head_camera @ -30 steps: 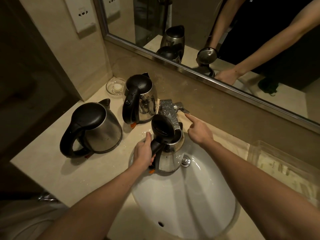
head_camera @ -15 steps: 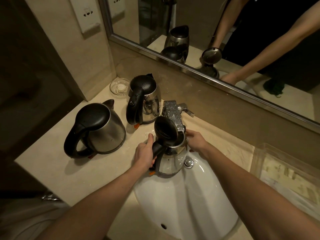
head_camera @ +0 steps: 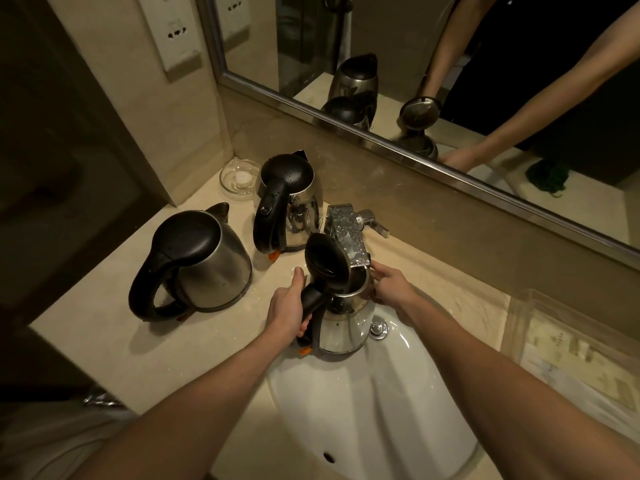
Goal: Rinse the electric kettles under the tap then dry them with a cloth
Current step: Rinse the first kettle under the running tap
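Waiting left on the surface [head_camera: 104,341] are a squat kettle [head_camera: 194,261] and a tall kettle [head_camera: 291,206], while the left hand [head_camera: 287,311] grips the open kettle [head_camera: 346,323] by its handle under the tap [head_camera: 348,237] and the right hand [head_camera: 391,284], come off the lever [head_camera: 375,225], clasps its rim, likely to steady it for rinsing.

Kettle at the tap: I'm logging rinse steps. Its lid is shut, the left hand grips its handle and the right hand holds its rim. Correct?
Not the lid: in the head view the kettle has its lid raised open under the tap. The left hand does grip the handle, the right hand the rim.
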Available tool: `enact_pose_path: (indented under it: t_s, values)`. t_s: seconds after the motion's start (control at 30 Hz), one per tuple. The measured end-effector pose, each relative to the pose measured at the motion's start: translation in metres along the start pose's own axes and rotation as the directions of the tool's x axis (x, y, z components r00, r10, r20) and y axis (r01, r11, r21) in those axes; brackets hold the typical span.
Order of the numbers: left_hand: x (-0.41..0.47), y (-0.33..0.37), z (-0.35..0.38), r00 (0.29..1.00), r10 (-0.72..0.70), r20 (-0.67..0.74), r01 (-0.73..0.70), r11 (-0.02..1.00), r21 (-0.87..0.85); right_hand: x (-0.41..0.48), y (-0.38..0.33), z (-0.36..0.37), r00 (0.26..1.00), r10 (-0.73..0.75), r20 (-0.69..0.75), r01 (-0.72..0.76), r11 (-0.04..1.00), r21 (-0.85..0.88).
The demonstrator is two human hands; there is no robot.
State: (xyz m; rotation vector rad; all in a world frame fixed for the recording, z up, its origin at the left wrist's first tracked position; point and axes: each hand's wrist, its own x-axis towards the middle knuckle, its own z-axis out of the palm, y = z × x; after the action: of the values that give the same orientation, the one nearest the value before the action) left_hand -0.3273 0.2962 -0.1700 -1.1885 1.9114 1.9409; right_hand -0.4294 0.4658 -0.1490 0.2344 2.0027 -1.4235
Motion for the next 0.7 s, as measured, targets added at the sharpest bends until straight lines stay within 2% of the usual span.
enact_pose_path:
  t_s: [0.17, 0.4, 0.7]
  values:
    - [-0.0009, 0.0000, -0.0015, 1.000, 0.007, 0.009, -0.007, 1.000, -0.003, 0.0031, -0.0015, 0.0008, 0.999, 0.034, -0.019, -0.035, 0.999, -0.014]
    - [-0.0046, 0.0032, -0.0009, 0.999, 0.032, 0.009, -0.032, 0.999, 0.023, 0.0002, 0.0020, -0.0039, 0.995, 0.097, -0.034, -0.092, 0.988, 0.121]
    - [-0.0059, 0.0011, 0.0049, 0.999, 0.039, 0.011, -0.040, 0.998, 0.038, -0.0035, 0.0050, -0.0031, 0.996, 0.077, -0.048, -0.067, 0.979, 0.192]
